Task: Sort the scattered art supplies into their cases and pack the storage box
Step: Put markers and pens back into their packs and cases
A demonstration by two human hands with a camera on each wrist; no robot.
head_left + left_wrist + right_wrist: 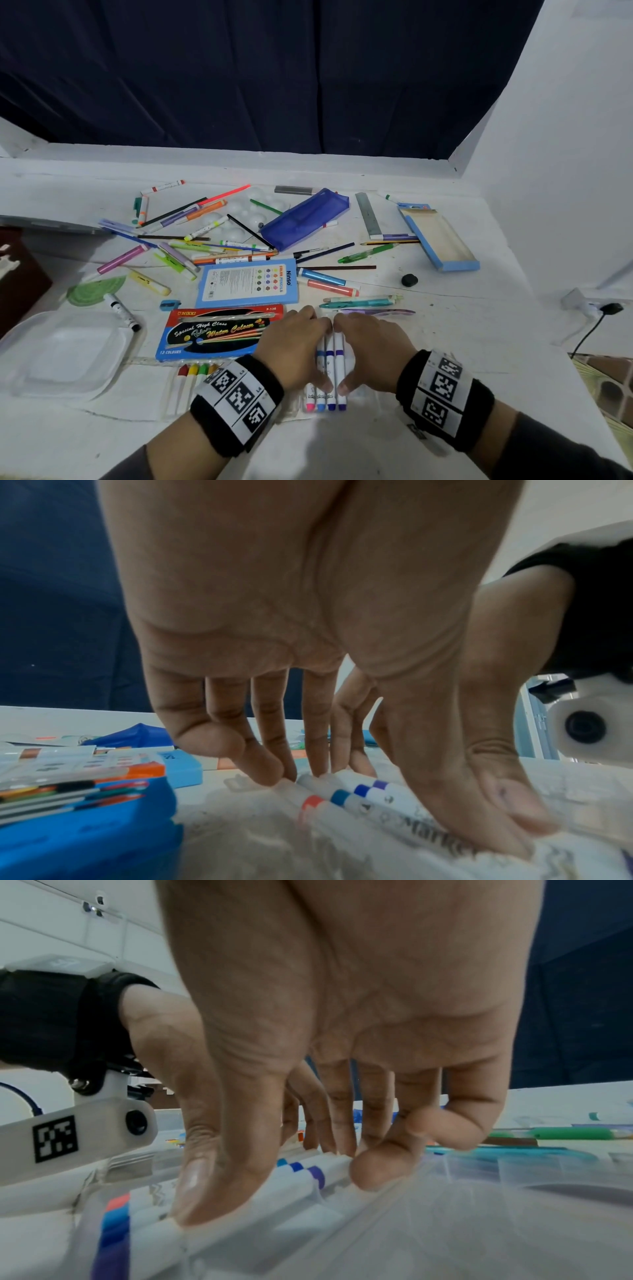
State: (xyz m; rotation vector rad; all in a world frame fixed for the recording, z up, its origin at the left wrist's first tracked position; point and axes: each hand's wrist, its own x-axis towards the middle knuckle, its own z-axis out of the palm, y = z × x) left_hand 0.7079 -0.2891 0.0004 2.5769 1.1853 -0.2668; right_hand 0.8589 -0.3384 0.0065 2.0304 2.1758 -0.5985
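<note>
Table [445,342], white and wide, carries all the scattered supplies. On its near left stands a clear plastic storage box [65,353]. Beside it lies the red and blue water colour case [219,330], and just behind that the light blue colour pencil case [248,281]. Farther back is a dark blue pouch [305,217], and on the far right an open light blue tray [440,236] beside a metal ruler [367,215].

Left hand [294,346] and right hand [371,346] are close together in the near middle, both bent down over a row of white markers [330,370] with pink, blue and purple caps. The markers lie side by side in a clear case [394,1218]. Thumbs and fingertips of both hands press on the markers from two sides; the fingers [318,723] are nearly straight and close together.

Loose pens and pencils [191,236] lie in a heap at the back left.
</note>
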